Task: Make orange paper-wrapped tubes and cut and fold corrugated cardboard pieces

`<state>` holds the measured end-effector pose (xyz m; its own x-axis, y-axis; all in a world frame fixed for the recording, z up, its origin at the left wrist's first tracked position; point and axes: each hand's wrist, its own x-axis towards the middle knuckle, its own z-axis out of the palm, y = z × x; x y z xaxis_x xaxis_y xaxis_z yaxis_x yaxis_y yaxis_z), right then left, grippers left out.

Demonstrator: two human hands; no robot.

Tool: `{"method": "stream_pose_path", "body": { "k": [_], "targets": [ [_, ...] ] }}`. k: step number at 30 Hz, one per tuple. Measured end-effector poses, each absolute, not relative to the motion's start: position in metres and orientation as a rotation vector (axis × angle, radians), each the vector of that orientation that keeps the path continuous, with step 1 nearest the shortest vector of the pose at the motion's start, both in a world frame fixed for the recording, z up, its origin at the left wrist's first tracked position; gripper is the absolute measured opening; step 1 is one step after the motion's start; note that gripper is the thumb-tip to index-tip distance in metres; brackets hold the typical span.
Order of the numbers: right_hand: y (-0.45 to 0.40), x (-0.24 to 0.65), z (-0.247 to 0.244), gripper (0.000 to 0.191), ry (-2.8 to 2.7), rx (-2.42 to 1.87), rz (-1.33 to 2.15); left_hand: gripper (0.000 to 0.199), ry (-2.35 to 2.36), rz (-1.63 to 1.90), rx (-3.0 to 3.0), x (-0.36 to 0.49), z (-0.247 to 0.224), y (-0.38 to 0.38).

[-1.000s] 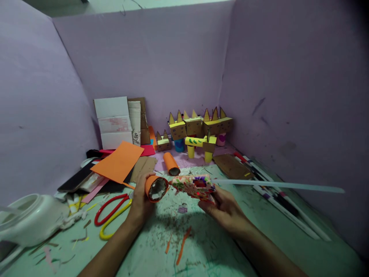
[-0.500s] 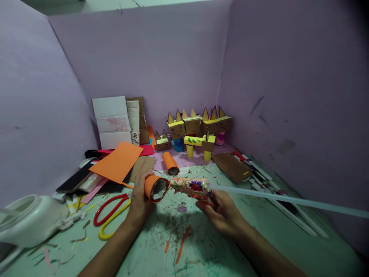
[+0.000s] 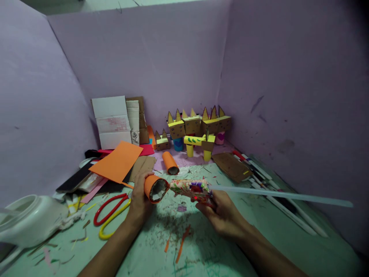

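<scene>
My left hand is closed around an orange paper tube, its open end turned toward me and to the right. In my right hand is a hot glue gun with a patterned, glue-smeared body and a small red light. Its nozzle is at the tube's right rim, seemingly touching it. A long translucent glue stick sticks out of the gun's back to the right. Just beyond my hands, a second orange tube lies on the table.
Red-and-yellow-handled scissors lie beside my left forearm. A white watering-can-like vessel stands far left. Orange paper tops a pile at the left. Cardboard animal figures stand at the back; markers and brown cardboard lie right.
The glue stick's far end has come into view at the right, as the stick sits further into the gun. Both hands stay almost in place.
</scene>
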<state>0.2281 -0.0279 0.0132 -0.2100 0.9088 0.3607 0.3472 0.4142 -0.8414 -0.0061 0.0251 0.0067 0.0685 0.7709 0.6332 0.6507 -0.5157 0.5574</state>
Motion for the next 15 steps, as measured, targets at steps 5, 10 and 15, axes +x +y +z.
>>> {"method": "stream_pose_path", "body": {
  "k": [5, 10, 15],
  "targets": [
    [-0.0289, 0.2290, 0.0123, 0.011, -1.889, -1.097, 0.650, 0.035, 1.492, 1.451, 2.142, -0.0063, 0.0073, 0.0257],
    [-0.0290, 0.2286, 0.0097, 0.009, -1.883, -1.096, 0.697, 0.036, 1.482, 1.452, 2.082, -0.0060, 0.0087, 0.0255],
    [-0.0307, 0.2280, 0.0145, 0.010, -1.784, -1.046, 0.801, 0.034, 1.459, 1.461, 1.962, -0.0064, 0.0066, 0.0281]
  ]
}}
